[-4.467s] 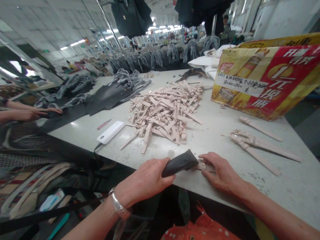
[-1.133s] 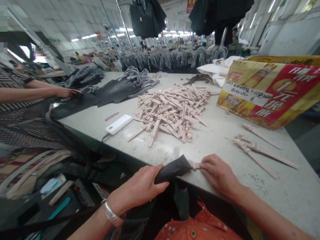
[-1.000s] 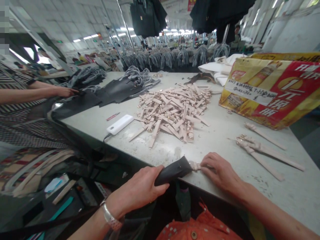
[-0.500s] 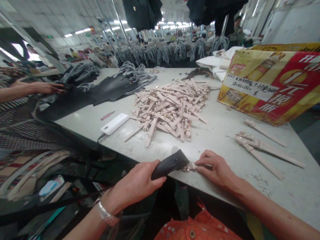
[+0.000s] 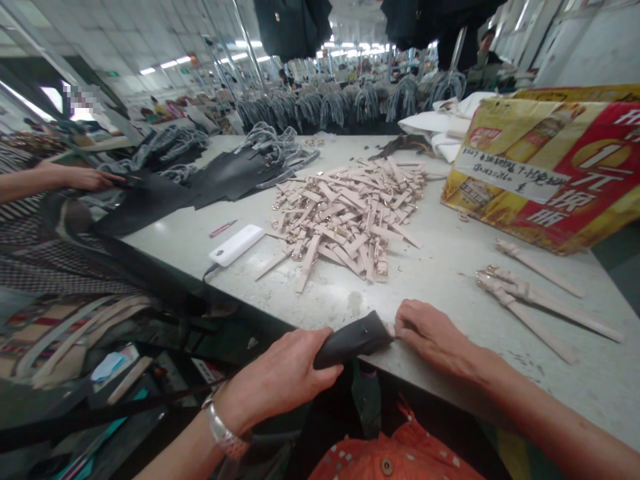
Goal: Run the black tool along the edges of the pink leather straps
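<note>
My left hand (image 5: pixel 295 363) is wrapped round a black leather-like piece (image 5: pixel 353 340), folded or tube-shaped, with a small dot near its far end. That end points right, at the table's front edge. My right hand (image 5: pixel 425 330) is closed at the piece's open end, its fingertips pinching a beige buckle strap (image 5: pixel 391 329). Only a small bit of this strap shows between the hand and the black piece; its metal buckle is hidden. Beyond my hands lies a heap of beige buckle straps (image 5: pixel 345 220) with gold-coloured metal parts.
Several loose straps (image 5: pixel 530 297) lie right of my right hand. A printed carton (image 5: pixel 540 167) stands at the back right. A white power bank (image 5: pixel 237 245) and a thin pink tool (image 5: pixel 223 229) lie left. A co-worker's hand (image 5: pixel 95 179) touches black pieces (image 5: pixel 220 177) there.
The gold buckle visible between my hands before is now covered by the black piece. My right hand has closed in on the piece's end. The whole view has shifted slightly.
</note>
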### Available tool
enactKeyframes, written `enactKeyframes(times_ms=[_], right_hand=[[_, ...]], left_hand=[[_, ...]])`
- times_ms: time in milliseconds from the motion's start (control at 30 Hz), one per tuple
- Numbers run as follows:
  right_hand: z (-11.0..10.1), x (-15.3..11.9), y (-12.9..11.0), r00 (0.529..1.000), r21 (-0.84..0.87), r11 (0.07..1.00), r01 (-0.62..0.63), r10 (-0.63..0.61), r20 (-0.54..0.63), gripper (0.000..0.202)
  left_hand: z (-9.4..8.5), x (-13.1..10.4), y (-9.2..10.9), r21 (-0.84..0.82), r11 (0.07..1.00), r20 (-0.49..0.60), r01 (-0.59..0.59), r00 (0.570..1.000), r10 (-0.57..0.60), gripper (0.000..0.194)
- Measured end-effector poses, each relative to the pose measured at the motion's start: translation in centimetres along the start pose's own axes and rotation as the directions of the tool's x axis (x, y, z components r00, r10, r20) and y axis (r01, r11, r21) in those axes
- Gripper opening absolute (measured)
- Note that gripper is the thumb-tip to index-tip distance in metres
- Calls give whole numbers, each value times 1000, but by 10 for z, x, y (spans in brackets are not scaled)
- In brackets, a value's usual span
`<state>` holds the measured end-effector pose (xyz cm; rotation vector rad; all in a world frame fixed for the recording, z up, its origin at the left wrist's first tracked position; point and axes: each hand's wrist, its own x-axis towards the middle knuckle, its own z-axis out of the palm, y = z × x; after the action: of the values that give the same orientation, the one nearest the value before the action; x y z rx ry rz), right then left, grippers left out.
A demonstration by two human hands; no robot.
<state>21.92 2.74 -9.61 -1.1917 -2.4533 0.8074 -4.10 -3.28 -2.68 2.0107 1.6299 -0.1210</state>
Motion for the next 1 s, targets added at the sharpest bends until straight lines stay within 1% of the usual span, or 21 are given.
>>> enactKeyframes(times_ms=[100, 200, 267, 433, 533, 600, 667, 800, 900, 1000], right_hand=[[3, -2, 7, 1000, 80, 997, -17, 17, -10, 11], [8, -3, 14, 998, 153, 987, -44, 50, -37, 11], [11, -3, 17, 997, 155, 987, -46, 55, -58, 10], [11, -4, 15, 996, 103, 995, -3, 12, -88, 7], [9, -6, 13, 995, 112, 994, 4, 6, -96, 11], [8, -7, 13, 994, 124, 992, -1, 14, -104, 13], [7, -8, 12, 993, 134, 991, -8, 23, -117, 15], [6, -8, 9, 990, 140, 990, -11, 30, -135, 17], [6, -8, 8, 989, 159, 987, -12, 36, -147, 21], [8, -9, 10, 985, 214, 977, -12, 48, -164, 38]], left_hand=[[1, -2, -3, 1, 1000, 3, -4, 1000, 4, 27], [-2, -2, -2, 14, 1000, -4, -3, 1000, 3, 27], [-4, -1, 2, 19, 1000, -8, -3, 1000, 3, 28], [-5, 11, 12, -13, 999, -23, -33, 999, 32, 30], [-3, 19, 11, -55, 998, -41, -22, 999, 20, 30], [-4, 20, 8, -62, 998, -47, -2, 999, -1, 30], [-5, 17, 4, -50, 999, -54, 16, 998, -18, 29], [-10, 3, 0, -6, 999, -16, 38, 999, -39, 29], [-13, -5, 7, 31, 998, -20, 58, 998, -57, 28], [-15, -5, 23, 70, 997, -23, 27, 999, -26, 27]])
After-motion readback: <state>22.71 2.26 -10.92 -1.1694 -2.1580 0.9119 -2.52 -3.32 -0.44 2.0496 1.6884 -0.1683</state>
